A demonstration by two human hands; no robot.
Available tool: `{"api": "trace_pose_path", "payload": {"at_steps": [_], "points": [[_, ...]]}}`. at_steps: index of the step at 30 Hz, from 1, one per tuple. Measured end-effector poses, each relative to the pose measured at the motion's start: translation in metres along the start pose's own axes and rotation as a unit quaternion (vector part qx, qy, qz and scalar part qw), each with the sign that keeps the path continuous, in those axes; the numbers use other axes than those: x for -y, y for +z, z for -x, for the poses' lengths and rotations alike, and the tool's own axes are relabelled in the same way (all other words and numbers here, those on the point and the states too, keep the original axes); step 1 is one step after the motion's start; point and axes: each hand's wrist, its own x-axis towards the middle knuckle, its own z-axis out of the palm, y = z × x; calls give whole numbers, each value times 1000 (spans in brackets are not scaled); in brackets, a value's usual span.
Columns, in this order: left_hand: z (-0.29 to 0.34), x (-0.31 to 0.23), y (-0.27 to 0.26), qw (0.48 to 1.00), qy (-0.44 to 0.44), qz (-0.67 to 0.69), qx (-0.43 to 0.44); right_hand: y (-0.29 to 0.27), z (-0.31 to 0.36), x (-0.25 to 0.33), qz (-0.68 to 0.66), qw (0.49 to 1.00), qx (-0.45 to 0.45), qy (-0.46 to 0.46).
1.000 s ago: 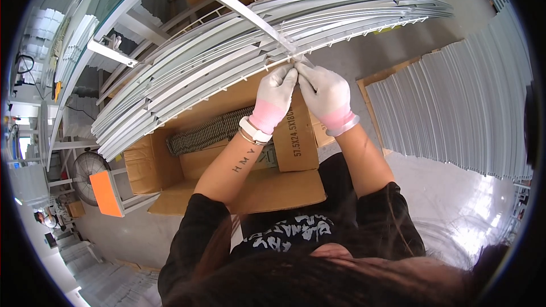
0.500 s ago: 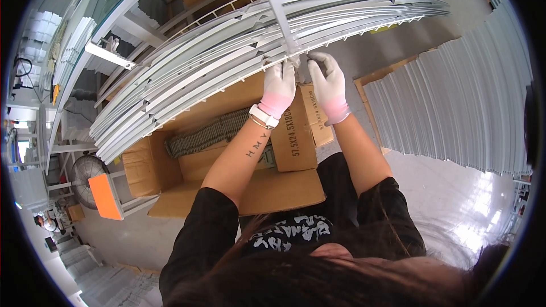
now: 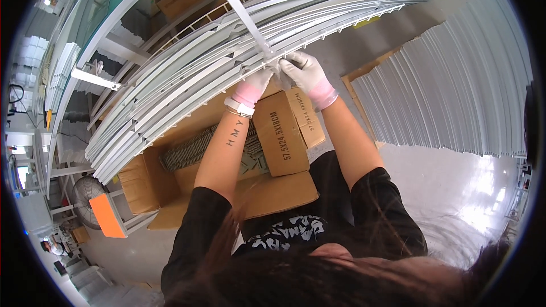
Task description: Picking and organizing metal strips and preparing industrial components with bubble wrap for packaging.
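Observation:
Both my hands wear white gloves with pink cuffs and meet at the near edge of a rack of stacked pale panels point(image 3: 187, 82). A crumpled, greyish translucent piece of film point(image 3: 278, 72) hangs between them. My left hand point(image 3: 257, 81) is closed beside this piece, its fingertips partly hidden under the white wire edge point(image 3: 216, 90). My right hand point(image 3: 305, 74) is bent in a pinch at the wire edge, right of the film; what it grips is hidden. A flat whitish strip point(image 3: 239, 11) slants over the panels, its lower end at my fingers.
Below the rack stands an open cardboard box point(image 3: 287, 190) holding rows of small grey-green pieces point(image 3: 196, 150). A tall row of grey panels point(image 3: 438, 91) is at the right. An orange-topped stool point(image 3: 108, 216) and a fan point(image 3: 88, 187) are at the left.
My right hand has drawn in toward the left, its fingers now bent at the wire edge. The strip's upper end shows now. The whole view has shifted somewhat.

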Motion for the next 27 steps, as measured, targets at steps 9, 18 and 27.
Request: {"api": "trace_pose_path", "payload": {"at_steps": [9,18,27], "points": [[7,-18,18,990,-121,53,-52,19,6,19,248,954,-148,-75],[14,-38,18,876,-271,377,-130,23,-4,-10,217,958,-145,-120],[33,-73,17,880,-181,420,-125,19,1,17,-4,990,-133,40]]}}
